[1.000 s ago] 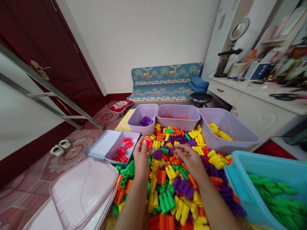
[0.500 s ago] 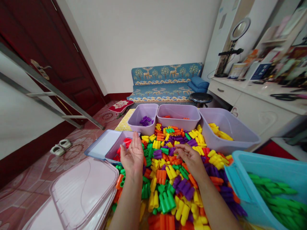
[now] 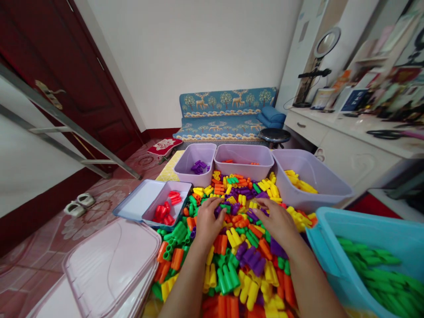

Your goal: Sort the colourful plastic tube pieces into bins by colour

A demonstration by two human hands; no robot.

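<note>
A thick spread of plastic building pieces (image 3: 228, 278) in yellow, green, orange, purple and red covers the table before me. Over the middle of it, my left hand (image 3: 209, 219) is palm down, thumb apart from its bent fingers, close to a green piece (image 3: 226, 207). My right hand (image 3: 275, 220) reaches in from the other side with fingers spread, near purple and yellow pieces. Nothing shows held in either hand, though the undersides of the fingers are hidden. Red pieces (image 3: 163, 213) lie in the small box (image 3: 149, 216) on the left.
Lilac bins hold purple (image 3: 179, 170), orange (image 3: 244, 167) and yellow pieces (image 3: 300, 181) along the far side. A turquoise bin (image 3: 326, 247) of green pieces stands at right. Stacked lids (image 3: 112, 265) lie at left. Beyond are a blue sofa (image 3: 225, 126) and a black stool (image 3: 274, 134).
My left hand has turned from palm up beside the red pieces' box to palm down, moving right over the pile. My right hand has shifted slightly right, its fingers more spread.
</note>
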